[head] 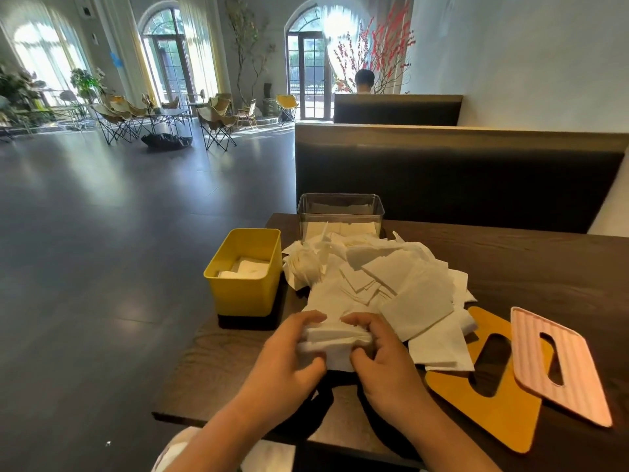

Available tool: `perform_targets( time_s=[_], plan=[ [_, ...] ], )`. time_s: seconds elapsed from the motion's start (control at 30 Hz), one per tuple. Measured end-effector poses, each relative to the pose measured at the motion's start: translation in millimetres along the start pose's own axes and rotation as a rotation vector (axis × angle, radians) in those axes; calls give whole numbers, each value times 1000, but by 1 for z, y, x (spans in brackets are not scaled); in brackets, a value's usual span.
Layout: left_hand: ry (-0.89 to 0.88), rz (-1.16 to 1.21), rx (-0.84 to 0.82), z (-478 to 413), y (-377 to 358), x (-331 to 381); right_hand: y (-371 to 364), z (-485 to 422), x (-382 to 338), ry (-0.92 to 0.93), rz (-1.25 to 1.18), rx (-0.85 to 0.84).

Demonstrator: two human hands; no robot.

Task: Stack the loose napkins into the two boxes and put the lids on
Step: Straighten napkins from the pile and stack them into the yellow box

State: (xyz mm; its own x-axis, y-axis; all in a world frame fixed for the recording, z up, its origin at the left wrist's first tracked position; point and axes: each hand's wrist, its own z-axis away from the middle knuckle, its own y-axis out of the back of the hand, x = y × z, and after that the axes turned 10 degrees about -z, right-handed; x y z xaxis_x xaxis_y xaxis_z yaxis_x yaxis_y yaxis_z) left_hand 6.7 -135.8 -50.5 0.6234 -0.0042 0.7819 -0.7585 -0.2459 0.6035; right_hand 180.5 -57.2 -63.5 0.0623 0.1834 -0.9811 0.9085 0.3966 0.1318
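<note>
Gathering step. The left hand (289, 352) and right hand (384, 356) clamped a bundle of napkins (335, 338) from either side. The loose pile (391, 277) lay just beyond the grip, the yellow box (243, 274) beyond-left, the clear box (340, 212) farthest, the yellow lid (493, 413) and pink lid (558, 366) to its right. Next, likely: squaring the bundle and lowering it into a box.

No readable text, labels or numbers anywhere.

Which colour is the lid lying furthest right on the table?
Pale pink with fine stripes; it shows best in the head view.
</note>
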Motion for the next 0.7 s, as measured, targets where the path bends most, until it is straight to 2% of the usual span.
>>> perform_targets(
  time_s=[0.07, 0.27, 0.5, 0.7],
  plan=[
    [-5, 22, 34, 1, -1, -1, 0, 2, 0, 39, 35, 10],
    [41, 121, 69, 0, -7, 1, 0, 6, -8, -30, 95, -118],
    [52, 251, 66, -1, -13, 6, -2, 7, -6, 29, 57, -12],
    [95, 253, 77, -5, -14, 5, -5, 5, -4, -26, 128, -80]
  ],
)
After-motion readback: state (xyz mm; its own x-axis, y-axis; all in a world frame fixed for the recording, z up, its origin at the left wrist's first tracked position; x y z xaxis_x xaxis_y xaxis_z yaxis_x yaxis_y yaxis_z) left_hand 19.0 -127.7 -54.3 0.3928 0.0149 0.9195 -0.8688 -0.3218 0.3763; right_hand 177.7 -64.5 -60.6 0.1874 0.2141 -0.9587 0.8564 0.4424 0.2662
